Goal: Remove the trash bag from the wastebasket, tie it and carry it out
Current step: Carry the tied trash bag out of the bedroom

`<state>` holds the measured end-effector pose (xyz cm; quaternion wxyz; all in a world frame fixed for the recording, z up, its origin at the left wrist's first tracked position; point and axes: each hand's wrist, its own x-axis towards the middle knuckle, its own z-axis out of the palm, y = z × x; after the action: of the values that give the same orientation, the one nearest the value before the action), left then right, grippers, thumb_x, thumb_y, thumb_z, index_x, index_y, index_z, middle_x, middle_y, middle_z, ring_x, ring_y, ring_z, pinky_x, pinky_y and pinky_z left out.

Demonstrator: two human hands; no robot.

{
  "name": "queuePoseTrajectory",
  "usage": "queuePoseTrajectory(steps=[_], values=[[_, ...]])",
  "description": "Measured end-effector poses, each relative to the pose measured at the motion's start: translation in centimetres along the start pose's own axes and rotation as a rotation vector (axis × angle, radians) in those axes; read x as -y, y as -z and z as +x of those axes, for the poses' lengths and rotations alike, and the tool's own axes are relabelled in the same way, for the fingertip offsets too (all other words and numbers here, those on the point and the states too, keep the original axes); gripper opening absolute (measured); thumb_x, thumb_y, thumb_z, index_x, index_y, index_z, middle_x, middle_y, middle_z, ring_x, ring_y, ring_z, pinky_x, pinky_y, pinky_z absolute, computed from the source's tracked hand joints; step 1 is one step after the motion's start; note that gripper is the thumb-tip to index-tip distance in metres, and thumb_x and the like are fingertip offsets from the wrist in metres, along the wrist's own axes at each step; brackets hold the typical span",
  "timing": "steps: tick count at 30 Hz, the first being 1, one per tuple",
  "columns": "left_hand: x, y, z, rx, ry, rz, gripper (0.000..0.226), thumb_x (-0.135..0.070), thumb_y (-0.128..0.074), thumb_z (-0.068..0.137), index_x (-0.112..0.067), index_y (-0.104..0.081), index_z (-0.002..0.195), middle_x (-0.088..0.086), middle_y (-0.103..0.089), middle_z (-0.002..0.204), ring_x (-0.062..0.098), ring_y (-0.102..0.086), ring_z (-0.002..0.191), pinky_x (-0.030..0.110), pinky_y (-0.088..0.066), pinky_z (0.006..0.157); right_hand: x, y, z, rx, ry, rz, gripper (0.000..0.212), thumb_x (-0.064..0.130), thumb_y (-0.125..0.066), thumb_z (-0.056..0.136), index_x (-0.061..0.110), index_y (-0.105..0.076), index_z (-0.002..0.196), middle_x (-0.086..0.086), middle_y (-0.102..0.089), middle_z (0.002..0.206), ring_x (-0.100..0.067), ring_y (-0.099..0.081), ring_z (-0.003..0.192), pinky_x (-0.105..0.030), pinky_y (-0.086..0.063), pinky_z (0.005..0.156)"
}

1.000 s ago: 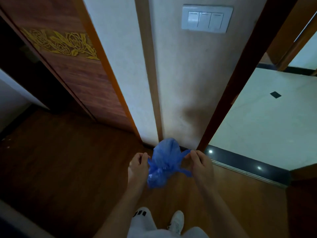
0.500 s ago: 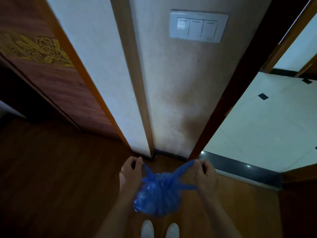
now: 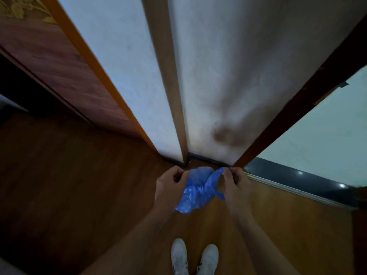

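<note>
The trash bag (image 3: 195, 192) is hanging in mid-air in front of you, a small crinkly blue plastic pouch, thin enough that light glints off the wrinkles. It's out of the wastebasket already (no basket in view) and sits between your two hands above the wood floor (image 3: 79, 185), roughly over your white shoes (image 3: 195, 257).

Your left hand (image 3: 169, 184) is pinched closed on the left flap of the bag's mouth, and your right hand (image 3: 234, 181) is pinched closed on the right flap, which stands up as a twisted ear. I'd guess you're mid-knot, though I can't tell if a first loop is already in.

What could go wrong: that film looks flimsy, so yanking the two ears apart hard could stretch or tear them right at the pinch. The ears also look short, so if one slips out of your fingertips the mouth flops open and whatever's inside ends up on the floor. A loose single knot might also work free while you carry it.

Around you: a pale, slightly grubby textured wall (image 3: 218, 76) with a vertical wood trim strip (image 3: 168, 86) dead ahead, a reddish wood panel on the left, and on the right a dark door frame (image 3: 297, 108) opening onto a light tiled floor (image 3: 317, 132) with a glossy black threshold (image 3: 297, 175).
</note>
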<state>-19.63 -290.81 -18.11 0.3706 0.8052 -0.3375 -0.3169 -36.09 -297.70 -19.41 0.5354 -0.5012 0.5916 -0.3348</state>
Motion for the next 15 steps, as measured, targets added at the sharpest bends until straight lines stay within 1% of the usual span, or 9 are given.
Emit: queuePoseTrajectory(steps=[2,3,5,6,7,10,11,13,15], values=[[1.9,-2.1,2.2,-0.016,0.004,0.008,0.019,-0.025,-0.067,0.089,-0.021,-0.063,0.071,-0.001,-0.063,0.065,0.011,-0.061,0.064,0.028,-0.049,0.062,-2.6,-1.4,2.5,-0.009,-0.010,0.004,0.014,0.025,-0.056,0.099,0.015,-0.065,0.102,-0.006,-0.069,0.094,-0.021,-0.066,0.091,-0.032,-0.053,0.078],[2.9,-3.1,3.4,-0.033,0.005,0.011,0.017,-0.026,-0.068,0.089,-0.022,-0.064,0.072,-0.002,-0.064,0.066,0.011,-0.062,0.065,0.026,-0.049,0.061,-3.9,-2.1,3.7,-0.019,0.008,-0.003,0.016,0.027,-0.056,0.098,0.015,-0.065,0.105,-0.006,-0.068,0.095,-0.020,-0.066,0.092,-0.033,-0.054,0.080],[4.9,-5.0,6.0,-0.052,0.010,-0.001,0.017,-0.027,-0.068,0.088,-0.023,-0.065,0.073,-0.002,-0.066,0.066,0.010,-0.063,0.065,0.022,-0.048,0.059,-6.3,-3.7,6.0,-0.070,0.038,0.004,0.018,0.029,-0.057,0.098,0.016,-0.065,0.107,-0.003,-0.068,0.097,-0.015,-0.065,0.091,-0.024,-0.052,0.078],[5.9,-6.2,7.3,-0.056,0.007,0.000,0.017,-0.027,-0.069,0.088,-0.023,-0.065,0.072,-0.002,-0.067,0.065,0.011,-0.065,0.065,0.023,-0.049,0.060,-7.8,-4.3,7.2,-0.102,0.039,-0.011,0.018,0.030,-0.057,0.098,0.017,-0.066,0.107,-0.002,-0.068,0.097,-0.013,-0.064,0.090,-0.019,-0.050,0.075],[6.8,-7.5,8.8,-0.059,-0.007,0.004,0.017,-0.028,-0.069,0.088,-0.023,-0.065,0.072,-0.002,-0.067,0.065,0.012,-0.066,0.065,0.024,-0.050,0.060,-9.2,-4.9,8.6,-0.130,0.040,-0.019,0.018,0.031,-0.057,0.098,0.018,-0.066,0.106,-0.001,-0.068,0.096,-0.011,-0.063,0.088,-0.016,-0.049,0.073],[9.3,-10.5,12.3,-0.061,-0.048,0.027,0.019,-0.029,-0.068,0.089,-0.020,-0.065,0.072,-0.001,-0.068,0.064,0.014,-0.066,0.064,0.022,-0.050,0.059,-13.1,-6.1,11.9,-0.149,0.083,-0.041,0.015,0.033,-0.058,0.097,0.020,-0.066,0.098,-0.001,-0.066,0.086,-0.016,-0.063,0.078,-0.025,-0.051,0.067],[10.1,-11.2,13.4,-0.067,-0.063,0.031,0.020,-0.029,-0.068,0.089,-0.020,-0.065,0.072,-0.001,-0.067,0.064,0.014,-0.066,0.064,0.022,-0.051,0.059,-14.3,-6.5,12.8,-0.147,0.099,-0.068,0.014,0.032,-0.058,0.097,0.020,-0.065,0.097,-0.001,-0.065,0.084,-0.016,-0.063,0.076,-0.022,-0.050,0.065],[11.7,-12.0,14.9,-0.077,-0.075,0.032,0.020,-0.030,-0.068,0.088,-0.020,-0.064,0.072,0.000,-0.067,0.065,0.016,-0.066,0.065,0.027,-0.052,0.061,-16.3,-6.9,14.0,-0.167,0.138,-0.122,0.011,0.029,-0.059,0.097,0.020,-0.065,0.096,0.002,-0.066,0.081,-0.010,-0.062,0.075,-0.012,-0.046,0.063],[12.1,-12.2,16.3,-0.066,-0.087,0.053,0.018,-0.030,-0.069,0.088,-0.021,-0.065,0.072,-0.001,-0.068,0.064,0.015,-0.067,0.066,0.028,-0.053,0.063,-16.7,-7.0,15.2,-0.198,0.180,-0.128,0.011,0.027,-0.060,0.096,0.018,-0.066,0.094,0.001,-0.066,0.080,-0.010,-0.063,0.074,-0.012,-0.045,0.063]])
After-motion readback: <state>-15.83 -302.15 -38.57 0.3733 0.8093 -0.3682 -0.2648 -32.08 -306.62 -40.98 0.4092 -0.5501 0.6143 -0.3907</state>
